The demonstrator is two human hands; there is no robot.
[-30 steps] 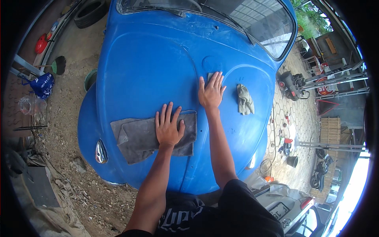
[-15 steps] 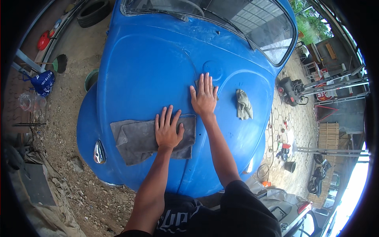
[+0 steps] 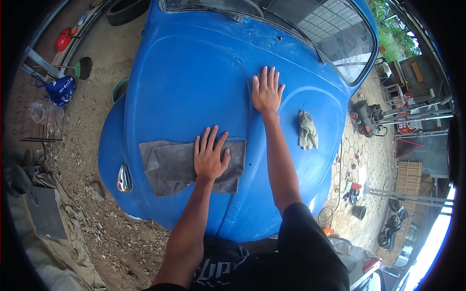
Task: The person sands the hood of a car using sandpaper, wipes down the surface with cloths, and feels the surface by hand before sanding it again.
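Note:
The blue car hood [image 3: 189,92] spreads out in front of me, rounded and matte. On its near left part lies a folded grey cloth [image 3: 167,167]. My left hand [image 3: 211,157] rests flat on that cloth with its fingers spread, fingertips just past the cloth's far edge. Farther up, my right hand [image 3: 267,94] lies flat on the hood near the raised centre line, fingers stretched out. Whatever may be under its palm is hidden. To its right sits a crumpled grey-green rag [image 3: 307,130] on the hood, touched by neither hand.
Beyond the hood is the windshield [image 3: 335,41] with its wipers. A chrome lamp [image 3: 124,178] stands out on the left fender. A green bucket [image 3: 119,89] and a tire [image 3: 127,11] are on the ground at left. At right are an air compressor [image 3: 367,119] and a black bucket [image 3: 358,212].
My right hand has slid farther up the hood toward the windshield. A dark edge that showed beneath it is now out of sight. My left hand stays on the grey cloth.

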